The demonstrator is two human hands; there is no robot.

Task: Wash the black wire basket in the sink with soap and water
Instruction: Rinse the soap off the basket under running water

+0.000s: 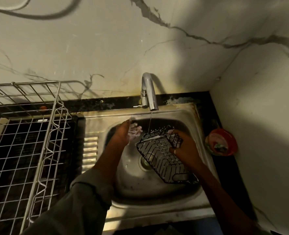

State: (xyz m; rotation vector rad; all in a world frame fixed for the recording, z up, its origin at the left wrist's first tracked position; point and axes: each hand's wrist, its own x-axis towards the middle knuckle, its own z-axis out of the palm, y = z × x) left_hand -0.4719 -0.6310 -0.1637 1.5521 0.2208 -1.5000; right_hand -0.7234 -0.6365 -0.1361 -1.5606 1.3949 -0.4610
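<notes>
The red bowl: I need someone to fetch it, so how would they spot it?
Start at the steel sink under the curved tap. Look on the dark counter to its right, against the side wall. The red bowl sits there, round and bright red-orange, the only colourful thing among the metal and black wire.

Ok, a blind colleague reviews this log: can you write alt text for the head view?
Over a steel sink, the right hand grips a tilted black wire basket under a thin stream from the chrome tap, while the left hand holds a soapy pinkish scrubber. A silver wire dish rack stands left.
</notes>
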